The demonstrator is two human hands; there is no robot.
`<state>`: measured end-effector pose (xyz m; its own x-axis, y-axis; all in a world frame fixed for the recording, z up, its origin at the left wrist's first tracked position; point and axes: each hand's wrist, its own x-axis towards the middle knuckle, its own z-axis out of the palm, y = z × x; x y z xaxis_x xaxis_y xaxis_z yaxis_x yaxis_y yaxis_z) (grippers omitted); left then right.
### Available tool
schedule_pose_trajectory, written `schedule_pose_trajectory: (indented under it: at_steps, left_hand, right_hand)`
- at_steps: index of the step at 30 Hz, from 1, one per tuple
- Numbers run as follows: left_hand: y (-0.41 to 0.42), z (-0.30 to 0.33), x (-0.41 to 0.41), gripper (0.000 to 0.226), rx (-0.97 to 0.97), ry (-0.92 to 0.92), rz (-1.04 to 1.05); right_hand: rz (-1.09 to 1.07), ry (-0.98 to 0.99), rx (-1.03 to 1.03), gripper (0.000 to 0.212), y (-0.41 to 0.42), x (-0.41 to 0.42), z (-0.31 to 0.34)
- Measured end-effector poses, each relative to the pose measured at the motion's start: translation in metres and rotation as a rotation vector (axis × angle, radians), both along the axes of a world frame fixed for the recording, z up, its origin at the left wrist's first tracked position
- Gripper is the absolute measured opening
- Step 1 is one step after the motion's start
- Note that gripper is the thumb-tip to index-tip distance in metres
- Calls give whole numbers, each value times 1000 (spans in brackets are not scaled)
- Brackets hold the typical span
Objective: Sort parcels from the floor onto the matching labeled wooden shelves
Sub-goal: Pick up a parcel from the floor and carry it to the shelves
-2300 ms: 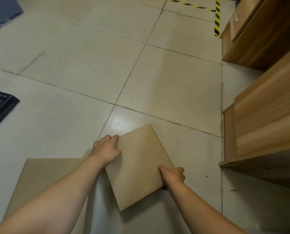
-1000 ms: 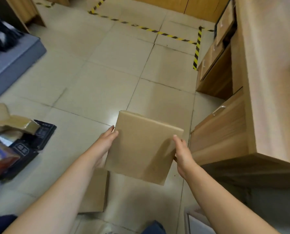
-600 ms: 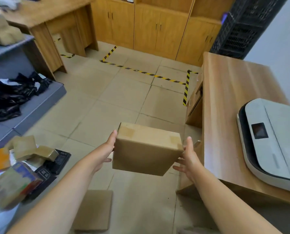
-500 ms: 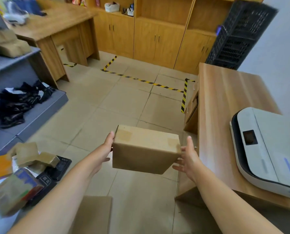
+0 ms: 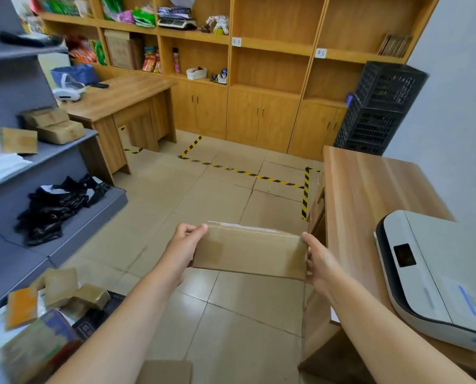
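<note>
You are holding a flat cardboard parcel out in front of you, above the tiled floor, with one hand at each end. Your left hand is clamping the parcel's left end, thumb lying along the upper edge and fingers curled underneath, so the grip is pressed onto the cardboard. Your right hand is pressing flat against the parcel's right end, thumb on top at the corner; the fingers behind the box are hidden, so you cannot tell how far they are wrapping round. The parcel is tilting slightly, its broad brown face turned towards you, and a pale strip is showing along its far edge.

Beyond the parcel, the wooden shelves are filling the far wall, with small white labels stuck on the shelf edges; their writing is too small to read. Just right of the parcel, a wooden desk is carrying a white machine. Left of the parcel, a grey metal rack is holding black bags and some brown boxes. Below and left of the parcel, more parcels are lying heaped on the floor, and another flat cardboard piece is lying directly beneath it. Black crates are standing stacked well beyond the parcel, to its right.
</note>
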<state>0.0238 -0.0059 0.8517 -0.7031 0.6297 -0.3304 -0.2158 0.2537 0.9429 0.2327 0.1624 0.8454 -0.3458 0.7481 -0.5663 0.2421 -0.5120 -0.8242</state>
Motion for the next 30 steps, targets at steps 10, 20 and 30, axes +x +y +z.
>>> schedule_pose_trajectory:
  at_steps: [10,20,30]
  left_hand:
    - [-4,20,7,48,190,-49,6]
    - [-6,25,-5,64,311,23,-49]
    - [8,17,-3,76,284,120,80]
  right_hand:
    - [14,268,91,23,-6,-7,19]
    - [123,165,143,45,11,7,25]
    - [112,204,91,65,-1,7,33]
